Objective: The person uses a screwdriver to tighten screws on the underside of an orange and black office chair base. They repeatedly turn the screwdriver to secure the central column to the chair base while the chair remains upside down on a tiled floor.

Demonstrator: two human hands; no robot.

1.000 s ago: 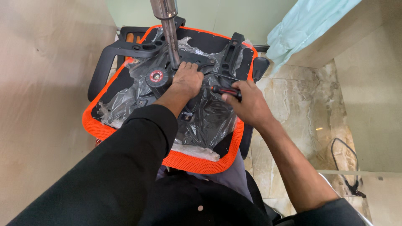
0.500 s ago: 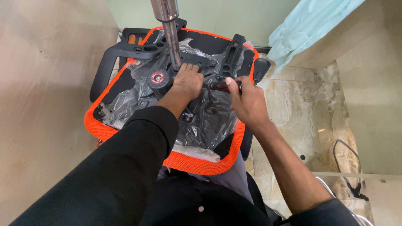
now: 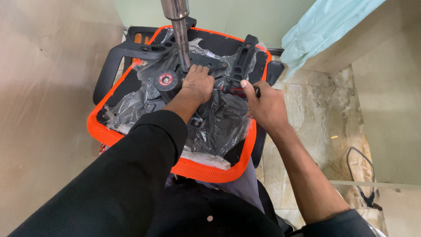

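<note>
Upturned orange-rimmed seat [image 3: 144, 142] under clear plastic [image 3: 219, 131], black mechanism [image 3: 210, 61] at centre, steel column [image 3: 180, 35] rising. Left hand [image 3: 198, 83] pressed flat on mechanism beside knob [image 3: 165, 80]. Right hand [image 3: 267, 105] fisted around black-handled tool [image 3: 234, 90].

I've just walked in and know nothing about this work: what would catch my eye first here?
The bright orange rim of an upturned chair seat, wrapped in clear plastic, fills the middle. A shiny metal column rises from its black mechanism, where the left hand presses. Beside it, the right hand grips a dark-handled tool.
</note>
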